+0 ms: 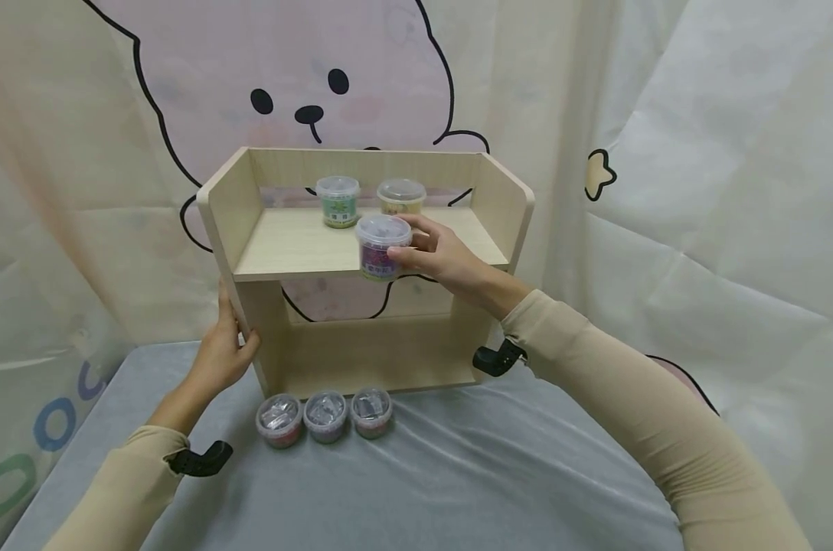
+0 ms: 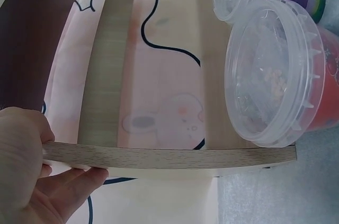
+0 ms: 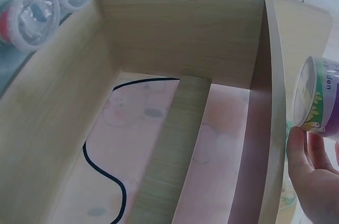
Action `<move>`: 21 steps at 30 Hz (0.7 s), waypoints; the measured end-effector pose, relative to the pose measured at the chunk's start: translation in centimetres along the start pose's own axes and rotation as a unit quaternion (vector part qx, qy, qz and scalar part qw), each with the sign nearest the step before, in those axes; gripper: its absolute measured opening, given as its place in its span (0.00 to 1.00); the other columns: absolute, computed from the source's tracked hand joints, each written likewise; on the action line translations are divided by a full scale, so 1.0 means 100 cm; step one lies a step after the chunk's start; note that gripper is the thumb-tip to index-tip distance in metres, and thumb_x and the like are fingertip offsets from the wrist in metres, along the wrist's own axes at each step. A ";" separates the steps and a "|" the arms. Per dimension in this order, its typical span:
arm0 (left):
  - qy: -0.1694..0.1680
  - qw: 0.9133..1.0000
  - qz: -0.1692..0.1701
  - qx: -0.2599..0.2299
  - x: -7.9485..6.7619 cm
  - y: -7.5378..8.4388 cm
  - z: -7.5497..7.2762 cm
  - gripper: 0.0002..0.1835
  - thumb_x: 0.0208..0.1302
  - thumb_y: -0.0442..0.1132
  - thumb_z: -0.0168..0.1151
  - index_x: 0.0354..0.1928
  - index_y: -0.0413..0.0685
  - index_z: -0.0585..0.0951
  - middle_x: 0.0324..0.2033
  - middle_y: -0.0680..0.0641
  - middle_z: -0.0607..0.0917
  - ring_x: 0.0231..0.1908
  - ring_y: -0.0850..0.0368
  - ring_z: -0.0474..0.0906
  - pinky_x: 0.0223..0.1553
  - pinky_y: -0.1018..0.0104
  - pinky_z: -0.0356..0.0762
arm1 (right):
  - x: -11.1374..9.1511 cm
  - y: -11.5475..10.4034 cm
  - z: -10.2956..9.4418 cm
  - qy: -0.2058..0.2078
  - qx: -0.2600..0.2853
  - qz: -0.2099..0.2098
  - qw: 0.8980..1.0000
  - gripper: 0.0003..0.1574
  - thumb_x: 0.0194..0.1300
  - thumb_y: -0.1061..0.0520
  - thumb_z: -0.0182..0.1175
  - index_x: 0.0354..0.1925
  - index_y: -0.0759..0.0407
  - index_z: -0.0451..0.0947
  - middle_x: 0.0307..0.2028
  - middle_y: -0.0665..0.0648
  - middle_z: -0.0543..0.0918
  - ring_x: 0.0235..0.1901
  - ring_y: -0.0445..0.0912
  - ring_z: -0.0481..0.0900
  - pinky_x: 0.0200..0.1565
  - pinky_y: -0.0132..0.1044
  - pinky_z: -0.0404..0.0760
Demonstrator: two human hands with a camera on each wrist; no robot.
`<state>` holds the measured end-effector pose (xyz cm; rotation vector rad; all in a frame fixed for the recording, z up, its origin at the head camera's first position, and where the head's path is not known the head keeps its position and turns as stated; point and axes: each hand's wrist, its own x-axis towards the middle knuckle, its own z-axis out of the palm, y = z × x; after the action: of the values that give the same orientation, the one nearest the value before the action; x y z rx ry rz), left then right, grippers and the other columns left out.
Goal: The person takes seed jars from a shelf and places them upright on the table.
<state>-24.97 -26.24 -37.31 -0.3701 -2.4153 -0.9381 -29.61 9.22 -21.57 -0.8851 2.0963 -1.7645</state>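
My right hand point(image 1: 451, 264) holds a clear-lidded plastic tub point(image 1: 374, 259) with a purple label, thumb in front and fingers round its far side. The tub is upright, in front of the upper board of a pale wooden two-tier shelf point(image 1: 285, 256). In the right wrist view, part of the same hand point(image 3: 312, 168) shows under the tub's purple and green label. My left hand point(image 1: 220, 356) grips the shelf's left side panel. In the left wrist view its thumb and fingers lie on opposite sides of the panel's edge point(image 2: 159, 156).
A green-labelled tub point(image 1: 338, 207) and a yellow-labelled tub point(image 1: 401, 197) stand on the upper board. Three lidded tubs, a red one point(image 1: 279, 421), a purple one point(image 1: 325, 417) and a reddish one point(image 1: 371, 413), line the grey cloth point(image 1: 458, 474) before the shelf. A patterned curtain point(image 1: 540, 92) hangs behind.
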 end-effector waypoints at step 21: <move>-0.003 1.000 0.004 0.000 -0.001 -0.003 0.001 0.55 0.63 0.25 0.55 0.80 0.52 0.29 0.64 0.20 0.70 0.55 0.17 0.75 0.42 0.30 0.79 | -0.066 0.040 -0.012 -0.015 -0.036 0.039 0.998 0.38 0.70 0.64 0.59 0.74 0.57 0.59 0.65 0.66 0.76 0.61 0.46 0.77 0.60 0.37 0.78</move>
<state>-25.09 -26.44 -37.56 -0.3816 -2.4171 -0.9359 -26.27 14.40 -26.28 -0.8315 2.1574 -1.6375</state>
